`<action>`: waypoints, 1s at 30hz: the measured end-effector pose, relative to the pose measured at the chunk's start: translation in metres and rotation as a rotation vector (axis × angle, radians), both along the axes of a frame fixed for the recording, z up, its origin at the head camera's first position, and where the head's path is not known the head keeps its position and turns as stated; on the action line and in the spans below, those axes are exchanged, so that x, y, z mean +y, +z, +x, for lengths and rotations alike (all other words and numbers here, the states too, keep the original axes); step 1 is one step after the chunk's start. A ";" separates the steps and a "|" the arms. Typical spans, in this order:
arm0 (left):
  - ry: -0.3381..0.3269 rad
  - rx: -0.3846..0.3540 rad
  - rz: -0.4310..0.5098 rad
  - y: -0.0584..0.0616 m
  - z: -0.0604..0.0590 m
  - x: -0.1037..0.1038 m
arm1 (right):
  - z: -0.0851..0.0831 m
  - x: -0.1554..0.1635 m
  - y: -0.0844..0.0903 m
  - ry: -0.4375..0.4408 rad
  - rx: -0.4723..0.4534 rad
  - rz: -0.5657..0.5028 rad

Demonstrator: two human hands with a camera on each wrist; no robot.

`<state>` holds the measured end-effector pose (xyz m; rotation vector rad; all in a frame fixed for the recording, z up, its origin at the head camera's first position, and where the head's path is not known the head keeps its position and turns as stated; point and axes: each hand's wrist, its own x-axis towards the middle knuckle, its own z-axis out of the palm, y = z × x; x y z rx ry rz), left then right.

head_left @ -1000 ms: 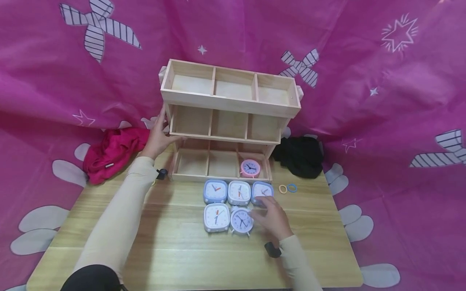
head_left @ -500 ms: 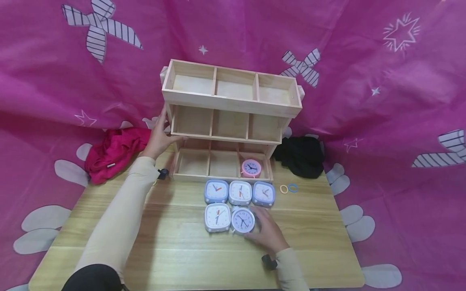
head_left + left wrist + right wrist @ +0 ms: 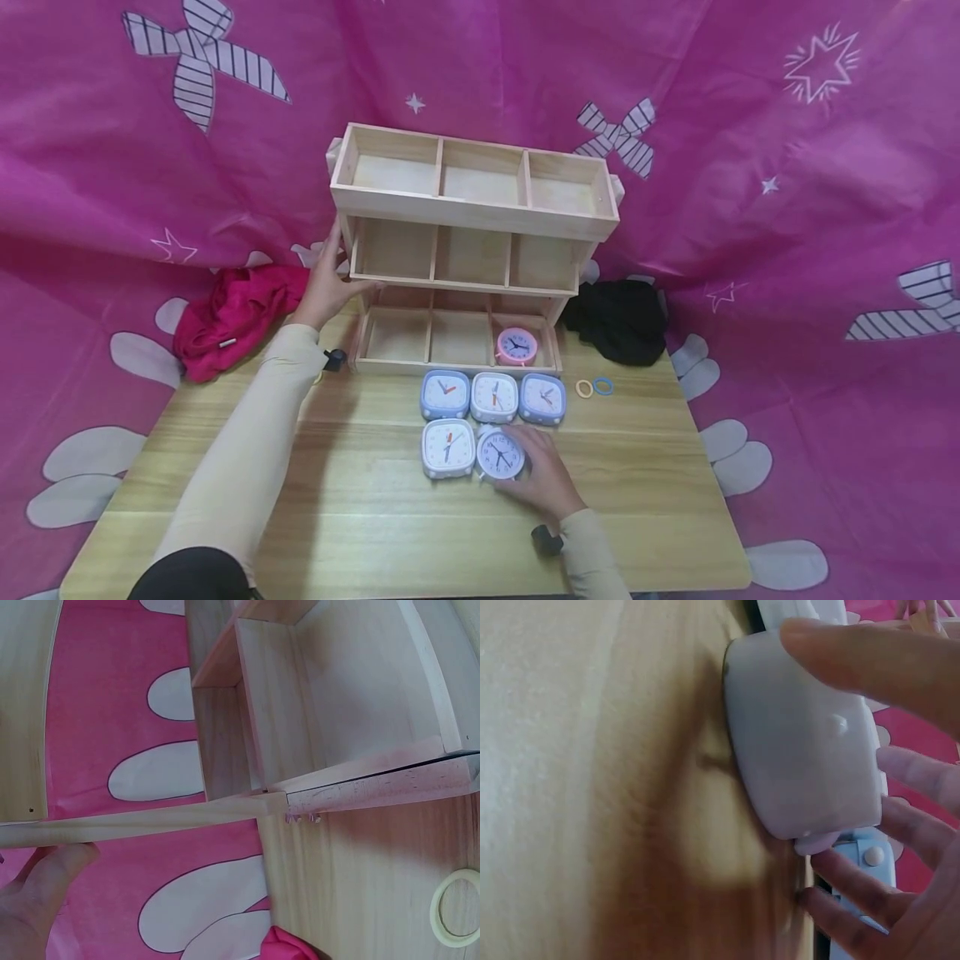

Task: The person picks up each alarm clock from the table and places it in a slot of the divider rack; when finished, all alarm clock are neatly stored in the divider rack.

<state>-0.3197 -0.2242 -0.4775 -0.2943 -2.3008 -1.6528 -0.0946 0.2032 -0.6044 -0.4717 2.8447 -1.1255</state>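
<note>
My right hand (image 3: 543, 473) has thumb and fingers around a white round twin-bell alarm clock (image 3: 500, 454), which sits on the table. In the right wrist view the thumb lies against the clock's white casing (image 3: 802, 735), the fingers on its other side. My left hand (image 3: 324, 287) grips the left side of a three-tier wooden organizer (image 3: 472, 208); its thumb (image 3: 71, 859) touches a wooden bar (image 3: 150, 823). A pink round alarm clock (image 3: 517, 346) stands in the bottom tier's right compartment. Beside the held clock is a white square clock (image 3: 448, 447).
Blue (image 3: 445, 393), white (image 3: 495, 397) and periwinkle (image 3: 542, 398) square clocks line up before the organizer. Two small rings, yellow (image 3: 584, 389) and blue (image 3: 603, 386), lie right. Pink cloth (image 3: 232, 321) is at left, black cloth (image 3: 618, 321) at right, a pink curtain (image 3: 480, 50) behind.
My right hand has come down from over the periwinkle clock to the white round alarm clock and closed around it. The left hand has stayed on the organizer.
</note>
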 end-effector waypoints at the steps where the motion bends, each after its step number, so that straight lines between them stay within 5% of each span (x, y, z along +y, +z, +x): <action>1: 0.001 0.001 -0.001 0.000 0.000 0.000 | 0.000 -0.001 0.000 0.001 0.007 -0.003; 12: -0.011 -0.026 0.045 0.001 0.003 -0.002 | 0.003 -0.007 -0.001 -0.009 0.073 0.034; 22: -0.004 -0.053 0.029 0.004 0.004 -0.001 | 0.023 0.008 0.023 -0.048 -0.024 -0.156; 26: -0.002 -0.054 0.025 0.005 0.005 0.000 | 0.014 0.012 0.044 -0.066 0.033 -0.214; 30: -0.008 -0.039 0.025 0.004 0.004 0.002 | -0.014 0.003 0.061 -0.165 0.073 -0.250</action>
